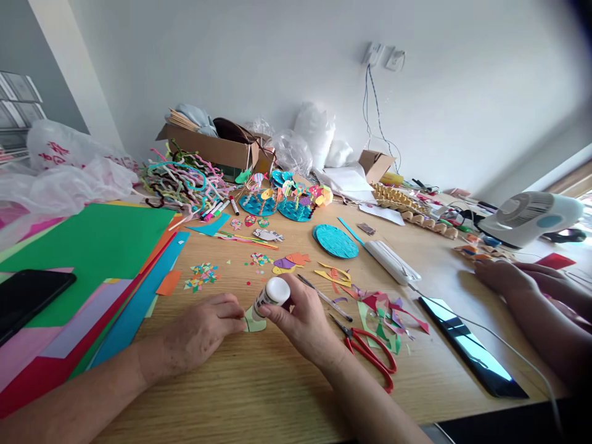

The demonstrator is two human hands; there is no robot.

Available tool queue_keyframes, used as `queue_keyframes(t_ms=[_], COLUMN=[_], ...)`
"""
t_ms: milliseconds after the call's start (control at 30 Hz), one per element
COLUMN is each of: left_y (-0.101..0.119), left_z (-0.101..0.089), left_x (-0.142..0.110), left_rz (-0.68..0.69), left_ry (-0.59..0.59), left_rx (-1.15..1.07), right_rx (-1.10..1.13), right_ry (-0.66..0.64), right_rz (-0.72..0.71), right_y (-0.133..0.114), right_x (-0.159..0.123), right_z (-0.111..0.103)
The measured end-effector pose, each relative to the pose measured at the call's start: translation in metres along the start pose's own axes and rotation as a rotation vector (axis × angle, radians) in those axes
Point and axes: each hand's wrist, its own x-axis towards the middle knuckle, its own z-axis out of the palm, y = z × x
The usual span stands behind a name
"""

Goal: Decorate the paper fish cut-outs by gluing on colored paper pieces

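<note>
My right hand [309, 320] grips a white glue stick [274, 292], tilted with its lower end at a small pale green paper cutout [255, 325] on the wooden table. The fingertips of my left hand [200, 330] are pinched together on the cutout's left edge. Part of the cutout is hidden by the glue stick. Just beyond lie several paper fish [287, 264] in orange, purple and yellow, and a heap of confetti pieces [202, 277]. A pen [330, 300] and red-handled scissors [370, 351] rest to the right of my right hand.
Coloured paper sheets [92, 240] and a black phone [32, 302] lie left. Blue discs [335, 240], paper scraps [383, 314] and a dark tablet-like device [472, 345] are right. Another person's hand [506, 280] rests near a fan [531, 216]. Pipe cleaners [185, 179] pile behind.
</note>
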Motion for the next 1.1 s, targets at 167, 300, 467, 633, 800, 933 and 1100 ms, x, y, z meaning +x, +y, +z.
queue_keyframes(t_ms=[167,300,467,633,800,933,1100], left_y=[-0.0004,0.0008,0.0019,0.0020,0.0008,-0.0001,-0.0008], left_z=[-0.0001,-0.0010,-0.0017,-0.0015,-0.0008,-0.0002,0.0004], left_x=[-0.0005,-0.0005,0.0009,0.0013,0.0003,0.0011,0.0010], left_rz=[0.015,0.015,0.014,0.019,0.029,0.028,0.008], left_ry=[0.013,0.031,0.031,0.049,0.059,0.043,0.016], left_rx=[-0.009,-0.013,-0.017,-0.013,0.013,0.020,-0.008], right_rx=[0.018,0.020,0.013,-0.009,-0.015,0.005,0.005], right_ry=[-0.012,-0.017,-0.014,-0.015,-0.030,-0.057,-0.056], right_rz=[-0.020,-0.015,-0.017,-0.024,-0.022,0.005,-0.016], right_y=[-0.0021,-0.0038,-0.0033,-0.0023,-0.0011,-0.0012,-0.0018], right_x=[0.0013,0.0022,0.0015,0.0014,0.0028,0.0027,0.0021], right_z=[-0.0012,-0.0023,-0.0015,-0.0001,0.0030,0.0037,0.0011])
